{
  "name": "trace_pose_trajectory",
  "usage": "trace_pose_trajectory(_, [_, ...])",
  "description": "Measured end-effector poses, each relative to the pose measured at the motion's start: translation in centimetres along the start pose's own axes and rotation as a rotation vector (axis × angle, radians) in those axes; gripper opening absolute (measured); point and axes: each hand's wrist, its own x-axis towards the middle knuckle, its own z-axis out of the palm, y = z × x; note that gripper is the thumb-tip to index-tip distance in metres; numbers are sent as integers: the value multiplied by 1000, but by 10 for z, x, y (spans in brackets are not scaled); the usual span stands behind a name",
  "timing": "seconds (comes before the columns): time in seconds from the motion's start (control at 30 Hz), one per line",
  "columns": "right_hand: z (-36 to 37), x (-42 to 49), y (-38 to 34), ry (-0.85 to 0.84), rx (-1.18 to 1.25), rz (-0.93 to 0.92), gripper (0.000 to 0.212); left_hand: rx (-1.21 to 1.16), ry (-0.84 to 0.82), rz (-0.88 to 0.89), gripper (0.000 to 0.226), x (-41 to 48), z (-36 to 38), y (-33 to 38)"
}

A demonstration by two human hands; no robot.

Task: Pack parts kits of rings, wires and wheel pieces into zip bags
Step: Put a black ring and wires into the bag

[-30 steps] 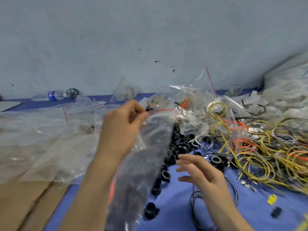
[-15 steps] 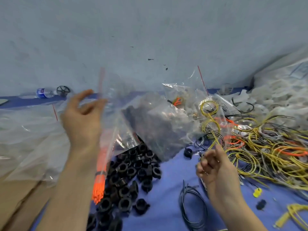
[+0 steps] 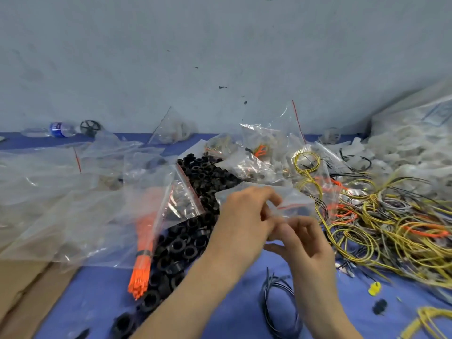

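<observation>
The left hand (image 3: 244, 216) has its grip closed on a small clear zip bag with a red seal strip (image 3: 292, 203), thumb and fingertips pinching the bag's left end. The right hand (image 3: 305, 241) meets it just below, its fingers curled and pinching the bag's near edge, though blur hides the exact contact. The bag is held above the blue tabletop (image 3: 97, 302), between a heap of black plastic rings (image 3: 195, 182) to the left and a tangle of yellow wire coils (image 3: 391, 228) to the right. A bundle of orange sticks (image 3: 141, 272) lies across the rings, partly under a large clear plastic bag (image 3: 73, 216). A black wire coil (image 3: 278, 307) lies beneath the right forearm. Far left by the wall are a plastic water bottle (image 3: 58, 129) and a black spoked wheel piece (image 3: 90, 127).
</observation>
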Motion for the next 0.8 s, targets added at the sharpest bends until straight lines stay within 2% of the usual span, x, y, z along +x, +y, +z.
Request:
trace_pose_trajectory(0.1, [-6,6,3,40,15,-8,29,-67,-181,-23,15,-1,2,-1])
trace_pose_trajectory(0.2, [-8,7,4,16,39,-12,27,-42,-258,34,11,-1,-5,1])
trace_pose_trajectory(0.3, [-7,6,4,-63,33,-50,49,-38,-284,74,14,-2,-12,6])
trace_pose_trajectory(0.33, [-7,5,3,-99,5,-85,49,-30,-296,85,14,-2,-13,7])
trace_pose_trajectory(0.47, [-9,3,1,-158,-155,-244,28,-64,-412,106,21,-4,-20,12])
trace_pose_trajectory(0.57, [-10,1,0,-208,-19,-151,28,-133,-432,78,23,-4,-21,12])
trace_pose_trajectory(0.7, [-9,7,-1,-296,262,54,75,-271,-355,32,11,-5,-19,15])
trace_pose_trajectory(0.73, [-8,8,-3,-297,312,105,80,-303,-334,6,13,-5,-18,15])
trace_pose_trajectory(0.8, [-8,7,-2,-240,349,165,65,-338,-284,-48,17,-4,-14,13])
